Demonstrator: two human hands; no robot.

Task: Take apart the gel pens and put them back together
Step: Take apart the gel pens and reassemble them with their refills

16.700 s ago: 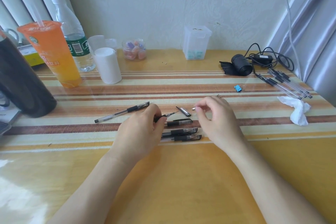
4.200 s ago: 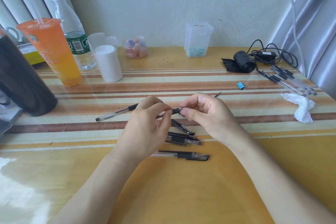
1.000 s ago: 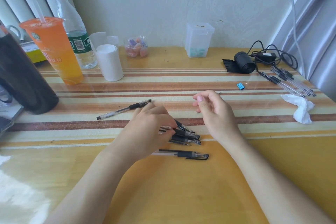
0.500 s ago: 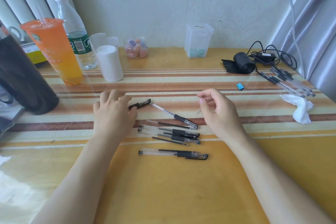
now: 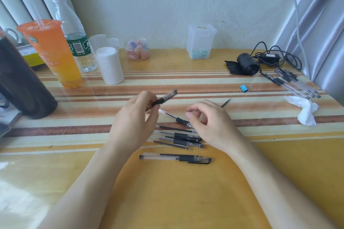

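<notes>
My left hand (image 5: 134,126) holds a capped black gel pen (image 5: 164,98) lifted off the table, cap end pointing up and to the right. My right hand (image 5: 212,124) hovers just right of it with fingers loosely curled and nothing visible in them. Under and between my hands lies a cluster of gel pens and loose refills (image 5: 178,137), with an uncapped pen (image 5: 175,117) slanting above it. One capped pen (image 5: 175,158) lies alone nearer to me. A small black pen part (image 5: 225,103) rests beyond my right hand.
The striped table (image 5: 186,191) carries an orange drink cup (image 5: 52,55), a water bottle (image 5: 72,33), a white cylinder (image 5: 109,65) and a dark bottle (image 5: 22,83) at the left. At the right lie more pens (image 5: 294,83), a crumpled tissue (image 5: 305,109), a blue clip (image 5: 243,87) and cables (image 5: 270,57).
My left hand reached left to the capped pen lying apart, took hold of it and lifted it towards the middle. My right hand stayed almost still.
</notes>
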